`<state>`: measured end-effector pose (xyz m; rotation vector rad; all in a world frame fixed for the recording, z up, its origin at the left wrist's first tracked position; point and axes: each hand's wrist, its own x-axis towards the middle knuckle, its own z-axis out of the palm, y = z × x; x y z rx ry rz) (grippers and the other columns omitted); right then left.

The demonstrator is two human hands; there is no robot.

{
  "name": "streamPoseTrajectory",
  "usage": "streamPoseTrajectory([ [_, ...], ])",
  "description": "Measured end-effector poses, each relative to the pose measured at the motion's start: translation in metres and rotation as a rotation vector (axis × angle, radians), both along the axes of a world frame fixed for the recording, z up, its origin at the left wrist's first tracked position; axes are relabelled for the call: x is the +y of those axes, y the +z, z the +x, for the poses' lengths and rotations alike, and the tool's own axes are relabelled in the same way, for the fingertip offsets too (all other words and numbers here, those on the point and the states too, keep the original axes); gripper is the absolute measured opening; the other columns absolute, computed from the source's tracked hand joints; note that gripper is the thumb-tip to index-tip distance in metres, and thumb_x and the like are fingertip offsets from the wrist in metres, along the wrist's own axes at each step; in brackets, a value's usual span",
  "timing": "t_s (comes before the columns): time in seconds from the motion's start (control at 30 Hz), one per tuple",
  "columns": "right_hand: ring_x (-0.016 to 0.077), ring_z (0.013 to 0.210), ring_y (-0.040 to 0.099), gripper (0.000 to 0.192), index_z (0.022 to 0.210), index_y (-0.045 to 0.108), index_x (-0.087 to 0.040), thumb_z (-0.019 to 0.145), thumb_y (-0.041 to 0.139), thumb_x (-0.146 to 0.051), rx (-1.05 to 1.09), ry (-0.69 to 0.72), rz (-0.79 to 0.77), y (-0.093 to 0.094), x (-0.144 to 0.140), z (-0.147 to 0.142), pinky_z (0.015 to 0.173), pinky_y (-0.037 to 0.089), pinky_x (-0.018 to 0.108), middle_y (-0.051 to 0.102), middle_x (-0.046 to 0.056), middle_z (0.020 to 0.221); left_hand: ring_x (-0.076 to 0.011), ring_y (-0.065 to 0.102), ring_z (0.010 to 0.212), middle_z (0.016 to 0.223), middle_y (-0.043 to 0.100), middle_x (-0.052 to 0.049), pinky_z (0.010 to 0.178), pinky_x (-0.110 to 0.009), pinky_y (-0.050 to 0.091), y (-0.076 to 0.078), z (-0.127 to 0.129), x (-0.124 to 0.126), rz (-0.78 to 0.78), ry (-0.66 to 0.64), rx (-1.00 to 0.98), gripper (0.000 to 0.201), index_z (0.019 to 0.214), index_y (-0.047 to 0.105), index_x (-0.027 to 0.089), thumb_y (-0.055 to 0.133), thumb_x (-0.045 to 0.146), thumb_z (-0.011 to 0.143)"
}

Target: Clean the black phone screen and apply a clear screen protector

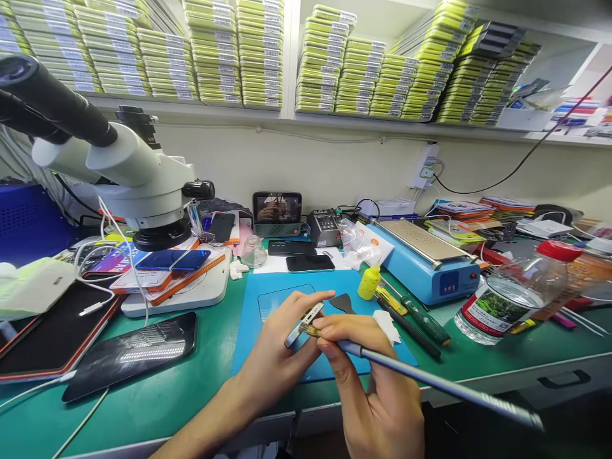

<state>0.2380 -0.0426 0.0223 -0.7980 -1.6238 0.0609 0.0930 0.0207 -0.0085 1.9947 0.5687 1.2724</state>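
My left hand [280, 341] is wrapped around a phone [305, 324], which is tilted so its narrow end with the port and speaker holes faces up. My right hand [382, 376] grips a brush [430, 377] with a long grey handle pointing down to the right. Its short bristles are at the phone's end and seem to touch it. Under both hands lies a blue mat [248, 331], with a clear glass sheet with a dark outline [275, 306] on it. Beyond my right hand are a black flat spreader [342, 303] and a crumpled white tissue [388, 325].
A microscope [138, 172] stands at the left over stacked phones. On the right are a yellow bottle [369, 282], a green-handled screwdriver [425, 319], a blue heating plate machine [425, 261] and a water bottle [502, 303]. A black phone [134, 357] lies left.
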Motion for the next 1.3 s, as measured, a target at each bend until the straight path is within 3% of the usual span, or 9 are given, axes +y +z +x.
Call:
streamPoseTrajectory([
  [0.2, 0.0091, 0.104, 0.071, 0.022, 0.114, 0.067, -0.021, 0.102, 0.061, -0.003, -0.015, -0.061, 0.010, 0.0008, -0.0007, 0.0023, 0.098, 0.056, 0.017, 0.073, 0.000, 0.106, -0.0193, 0.066, 0.107, 0.115, 0.070, -0.004, 0.095, -0.031, 0.052, -0.0011, 0.0015, -0.0014, 0.013, 0.032, 0.011, 0.041, 0.150, 0.059, 0.032, 0.059, 0.041, 0.111],
  [0.53, 0.0122, 0.107, 0.072, 0.028, 0.118, 0.066, -0.020, 0.100, 0.059, 0.001, -0.010, 0.022, 0.016, -0.0015, -0.0078, 0.0063, 0.099, 0.059, 0.023, 0.073, 0.003, 0.109, -0.0166, 0.064, 0.101, 0.114, 0.068, -0.003, 0.089, -0.027, 0.051, -0.0045, 0.0071, -0.0032, 0.003, 0.008, 0.020, 0.046, 0.152, 0.058, 0.031, 0.064, 0.029, 0.106],
  [0.67, 0.0108, 0.107, 0.071, 0.032, 0.117, 0.066, -0.019, 0.098, 0.058, 0.005, 0.026, -0.010, 0.041, -0.0046, -0.0076, 0.0066, 0.102, 0.056, 0.021, 0.072, 0.002, 0.108, -0.0176, 0.064, 0.102, 0.111, 0.068, -0.003, 0.089, -0.028, 0.052, -0.0018, 0.0066, -0.0038, -0.008, 0.023, 0.016, 0.049, 0.151, 0.059, 0.028, 0.063, 0.021, 0.103],
  [0.97, 0.0117, 0.107, 0.071, 0.030, 0.119, 0.066, -0.019, 0.099, 0.060, 0.003, 0.008, -0.010, 0.041, -0.0074, -0.0061, 0.0074, 0.100, 0.058, 0.022, 0.073, 0.003, 0.108, -0.0167, 0.064, 0.101, 0.111, 0.067, -0.002, 0.088, -0.027, 0.051, -0.0040, 0.0072, -0.0037, -0.010, 0.028, 0.015, 0.051, 0.151, 0.059, 0.031, 0.063, 0.019, 0.102],
  [1.3, 0.0140, 0.102, 0.073, 0.030, 0.116, 0.067, -0.021, 0.099, 0.061, 0.002, 0.016, -0.020, 0.019, -0.0073, -0.0072, 0.0078, 0.095, 0.061, 0.025, 0.075, 0.003, 0.105, -0.0194, 0.065, 0.102, 0.114, 0.068, -0.005, 0.088, -0.030, 0.053, -0.0043, 0.0075, -0.0045, 0.019, 0.028, 0.024, 0.048, 0.151, 0.059, 0.026, 0.064, 0.025, 0.104],
])
